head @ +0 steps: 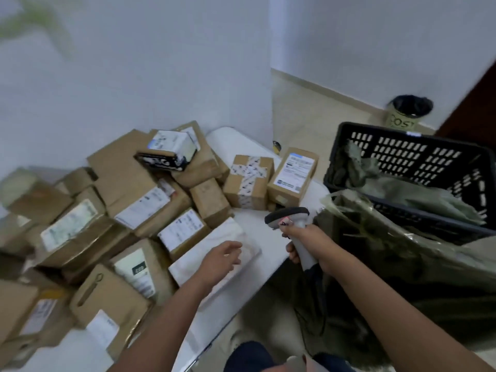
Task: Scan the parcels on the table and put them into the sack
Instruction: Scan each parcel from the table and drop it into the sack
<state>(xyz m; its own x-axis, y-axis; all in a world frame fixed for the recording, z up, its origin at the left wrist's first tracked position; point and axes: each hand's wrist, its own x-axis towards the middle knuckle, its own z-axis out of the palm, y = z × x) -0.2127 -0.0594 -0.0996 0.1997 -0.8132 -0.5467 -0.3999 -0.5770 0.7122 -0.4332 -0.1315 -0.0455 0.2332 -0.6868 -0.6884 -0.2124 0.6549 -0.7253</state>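
Observation:
Several brown cardboard parcels (139,200) with white labels lie heaped on the white table (255,221). At the pile's near right edge lies a flat white packet (212,253). My left hand (222,257) hovers over it with relaxed fingers, holding nothing. My right hand (303,240) grips the handle of a grey barcode scanner (290,216), whose head points left toward the parcels. A dark green sack (397,253) hangs open to the right of the table, just beside my right hand.
A black plastic crate (418,159) with crumpled green sacks stands behind the sack. A small bin with a black liner (408,111) sits on the floor by the far wall. Two taped boxes (249,181) stand at the table's far right.

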